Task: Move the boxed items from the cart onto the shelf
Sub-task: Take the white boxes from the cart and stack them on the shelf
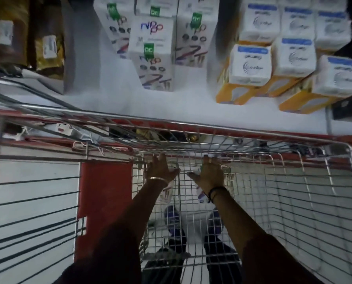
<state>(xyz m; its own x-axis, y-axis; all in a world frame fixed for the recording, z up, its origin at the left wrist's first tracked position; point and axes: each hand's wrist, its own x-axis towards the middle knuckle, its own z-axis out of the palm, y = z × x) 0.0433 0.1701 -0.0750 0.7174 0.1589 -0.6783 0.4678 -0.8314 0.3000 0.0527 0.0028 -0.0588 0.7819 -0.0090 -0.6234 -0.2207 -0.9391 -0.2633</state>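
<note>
I look down into a wire cart (pixel 294 181). My left hand (pixel 159 169) and my right hand (pixel 210 174) reach deep into it, side by side. Each hand closes over the top of a white box with purple print: the left box (pixel 169 194) and the right box (pixel 200 194) are mostly hidden by my hands and wrists. Beyond the cart's far rim lies the white shelf (pixel 113 95). On it stand white boxes with green labels (pixel 152 48) and, to the right, white-and-yellow boxes (pixel 250 66).
Brown packets (pixel 11 35) stand at the shelf's left end. A red shelf edge (pixel 253 133) runs under the cart rim. A red panel (pixel 105 201) is left of the basket. My shoes (pixel 174 224) show through the cart's mesh floor.
</note>
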